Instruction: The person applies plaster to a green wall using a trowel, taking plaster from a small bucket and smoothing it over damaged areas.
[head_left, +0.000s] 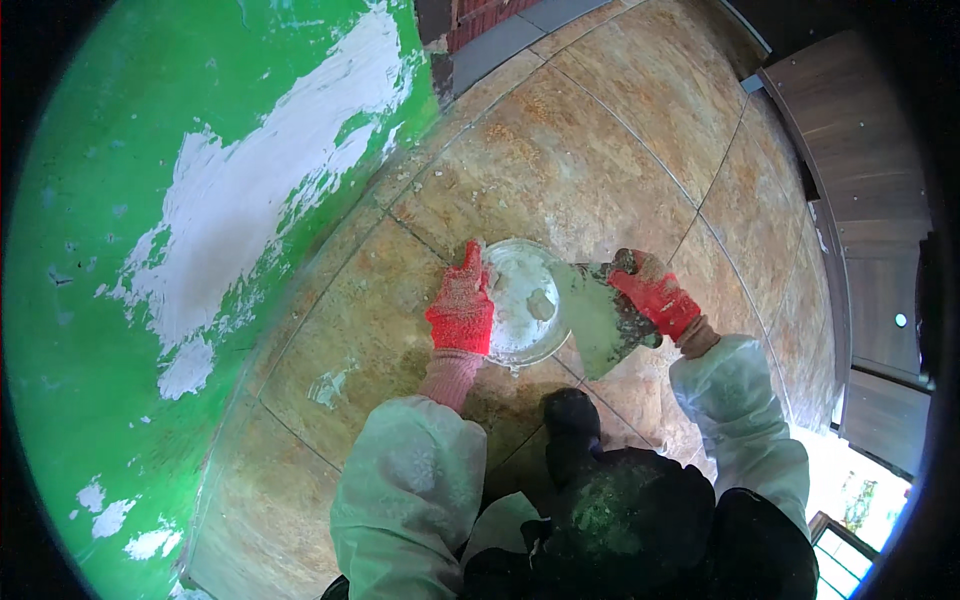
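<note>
My left hand (459, 312), in a red knitted glove, grips the left rim of a round white bucket (518, 322) on the tiled floor; pale material with a lump shows inside it. My right hand (652, 292), also red-gloved, is closed on a wide, stained putty knife (600, 330). The knife's pale greenish blade is at the bucket's right side, over or against the rim; whether it touches cannot tell.
A green wall (80, 220) with white plaster patches (220, 220) runs along the left. Beige tiles (620, 130) surround me. Dark wooden cabinetry or panels (865, 170) line the right, with a bright opening (855, 495) at lower right. My dark-clothed knees are below.
</note>
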